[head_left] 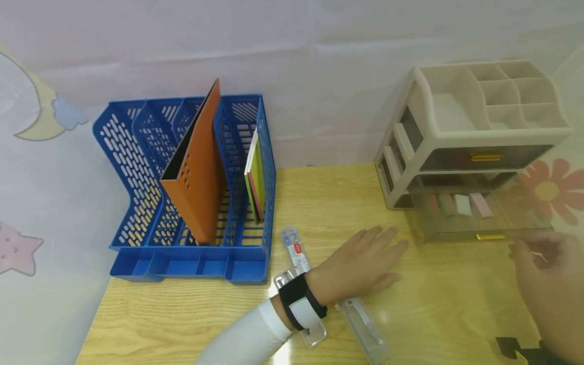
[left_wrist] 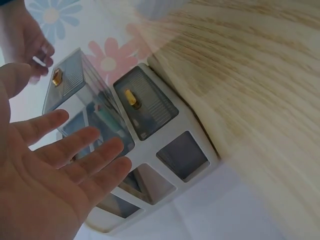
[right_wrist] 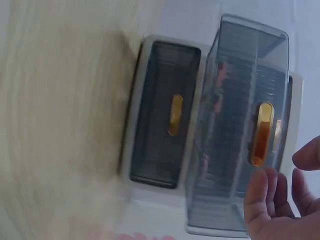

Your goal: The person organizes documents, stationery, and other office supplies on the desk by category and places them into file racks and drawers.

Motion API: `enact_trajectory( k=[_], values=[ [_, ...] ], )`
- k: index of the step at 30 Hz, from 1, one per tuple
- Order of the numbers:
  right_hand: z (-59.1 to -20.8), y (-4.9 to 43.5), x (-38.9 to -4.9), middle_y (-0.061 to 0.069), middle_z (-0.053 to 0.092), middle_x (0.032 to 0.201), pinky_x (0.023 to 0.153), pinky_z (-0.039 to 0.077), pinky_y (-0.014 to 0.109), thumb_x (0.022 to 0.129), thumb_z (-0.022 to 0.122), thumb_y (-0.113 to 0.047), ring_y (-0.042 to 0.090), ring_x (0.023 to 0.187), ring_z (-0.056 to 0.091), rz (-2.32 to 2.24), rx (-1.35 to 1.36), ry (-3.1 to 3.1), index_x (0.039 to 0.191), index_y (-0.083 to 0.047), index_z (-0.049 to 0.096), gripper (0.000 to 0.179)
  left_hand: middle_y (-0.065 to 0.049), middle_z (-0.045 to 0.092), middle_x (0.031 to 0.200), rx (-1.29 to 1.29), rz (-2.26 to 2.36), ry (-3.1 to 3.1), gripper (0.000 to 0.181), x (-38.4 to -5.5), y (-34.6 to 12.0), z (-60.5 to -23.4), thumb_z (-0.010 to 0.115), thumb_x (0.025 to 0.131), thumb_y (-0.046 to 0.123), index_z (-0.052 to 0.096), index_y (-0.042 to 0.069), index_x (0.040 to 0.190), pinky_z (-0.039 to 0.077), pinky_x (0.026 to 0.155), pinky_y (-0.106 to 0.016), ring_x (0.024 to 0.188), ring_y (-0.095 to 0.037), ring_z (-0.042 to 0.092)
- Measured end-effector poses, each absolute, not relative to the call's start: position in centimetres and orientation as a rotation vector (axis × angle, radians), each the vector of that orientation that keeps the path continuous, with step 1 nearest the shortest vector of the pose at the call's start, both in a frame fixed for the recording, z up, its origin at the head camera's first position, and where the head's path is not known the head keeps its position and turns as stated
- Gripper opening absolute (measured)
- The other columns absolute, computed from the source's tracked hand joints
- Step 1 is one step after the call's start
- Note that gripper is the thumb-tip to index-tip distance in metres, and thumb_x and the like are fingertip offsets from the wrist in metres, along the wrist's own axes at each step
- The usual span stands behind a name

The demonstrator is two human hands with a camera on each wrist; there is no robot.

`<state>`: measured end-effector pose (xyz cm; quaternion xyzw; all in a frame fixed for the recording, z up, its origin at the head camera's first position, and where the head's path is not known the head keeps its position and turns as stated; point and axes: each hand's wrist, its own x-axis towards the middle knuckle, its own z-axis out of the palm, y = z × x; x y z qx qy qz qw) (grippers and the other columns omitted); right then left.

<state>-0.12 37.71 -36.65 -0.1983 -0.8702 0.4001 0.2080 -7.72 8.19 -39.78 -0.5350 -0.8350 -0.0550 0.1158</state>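
Note:
My left hand is stretched out palm down over the table, fingers spread and holding nothing. In the left wrist view its palm and fingers face the drawer cabinet. My right hand hovers just in front of the pulled-out clear drawer, near its gold handle. In the right wrist view its fingers are loosely bent, apart from the thumb, with nothing visible between. Several small eraser-like blocks, among them a white one and a pink one, lie in the drawer.
The cream drawer cabinet has compartments on top. Clear plastic packs, including one with a red label, lie partly under the left forearm. At left stands a blue file rack with an orange folder and thin booklets.

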Motion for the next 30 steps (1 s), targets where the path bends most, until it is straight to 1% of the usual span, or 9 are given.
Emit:
enact_trajectory(
  k=[3,6,8,10,12,14,17,22,30],
  values=[
    [-37.8,37.2,-0.2,-0.018,0.062,0.086,0.067,0.046,-0.001,0.091,0.061,0.000,-0.011,0.067,0.062,1.286,-0.583,-2.312,0.097,-0.015,0.056,0.017,-0.013,0.048,0.145,-1.565,-0.175,-2.446,0.058,-7.8,8.4,-39.9,0.044,0.098,0.052,0.045,0.013,0.142,0.044,0.107,-0.038,0.129,-0.030,0.047],
    [-39.0,37.3,-0.3,-0.011,0.064,0.091,0.070,0.049,0.002,0.093,0.060,-0.003,-0.005,0.071,0.066,1.501,-0.488,-2.219,0.103,-0.012,0.053,0.015,-0.012,0.051,0.141,-1.573,-0.179,-2.428,0.056,-7.9,8.7,-40.0,0.044,0.098,0.050,0.046,0.013,0.141,0.044,0.106,-0.038,0.129,-0.030,0.047],
    [-39.7,37.4,-0.4,-0.002,0.065,0.096,0.073,0.055,0.009,0.095,0.057,-0.001,0.003,0.077,0.070,1.751,-0.361,-2.068,0.106,-0.006,0.050,0.014,-0.011,0.053,0.139,-1.574,-0.167,-2.405,0.052,-7.9,8.9,-40.0,0.044,0.099,0.048,0.048,0.013,0.138,0.045,0.105,-0.037,0.128,-0.030,0.048],
    [-40.3,37.6,-0.4,0.004,0.065,0.100,0.078,0.055,0.014,0.097,0.052,-0.001,0.009,0.083,0.070,1.967,-0.243,-1.933,0.109,-0.001,0.048,0.012,-0.011,0.054,0.138,-1.576,-0.138,-2.361,0.046,-7.9,9.1,-39.9,0.042,0.101,0.043,0.050,0.013,0.135,0.047,0.103,-0.037,0.126,-0.030,0.049],
    [-40.8,37.6,-0.4,0.013,0.066,0.104,0.081,0.057,0.023,0.099,0.045,0.004,0.019,0.089,0.071,2.248,-0.119,-1.680,0.109,0.006,0.047,0.011,-0.011,0.056,0.137,-1.567,-0.118,-2.318,0.038,-7.9,9.2,-39.9,0.040,0.103,0.035,0.053,0.013,0.132,0.050,0.101,-0.038,0.124,-0.031,0.052],
    [-41.1,37.7,-0.5,0.020,0.070,0.102,0.085,0.057,0.030,0.101,0.036,0.008,0.028,0.093,0.070,2.460,-0.026,-1.440,0.109,0.012,0.050,0.016,-0.012,0.056,0.137,-1.562,-0.084,-2.282,0.035,-7.9,9.4,-39.9,0.038,0.104,0.029,0.053,0.013,0.131,0.050,0.100,-0.039,0.124,-0.032,0.053],
    [-41.2,37.6,-0.9,0.029,0.069,0.102,0.087,0.056,0.040,0.100,0.027,0.015,0.038,0.097,0.068,2.672,0.049,-1.092,0.107,0.017,0.054,0.028,-0.013,0.055,0.139,-1.559,-0.050,-2.274,0.036,-7.9,9.4,-40.0,0.038,0.105,0.030,0.054,0.014,0.132,0.050,0.101,-0.040,0.125,-0.033,0.052],
    [-41.0,37.6,-1.3,0.025,0.068,0.100,0.086,0.057,0.037,0.098,0.033,0.017,0.036,0.094,0.069,2.700,-0.092,-1.001,0.108,0.014,0.056,0.025,-0.013,0.053,0.141,-1.569,-0.007,-2.288,0.044,-7.8,9.5,-40.0,0.035,0.104,0.040,0.052,0.014,0.135,0.047,0.104,-0.042,0.127,-0.034,0.049],
    [-40.5,38.2,-2.5,0.020,0.065,0.108,0.095,0.052,0.035,0.099,0.034,0.014,0.031,0.100,0.067,2.750,-0.125,-1.029,0.108,0.015,0.060,0.027,-0.014,0.048,0.146,-1.604,-0.046,-2.362,0.053,-7.6,9.3,-39.7,0.036,0.102,0.049,0.049,0.014,0.139,0.044,0.106,-0.043,0.133,-0.034,0.043]
  ],
)
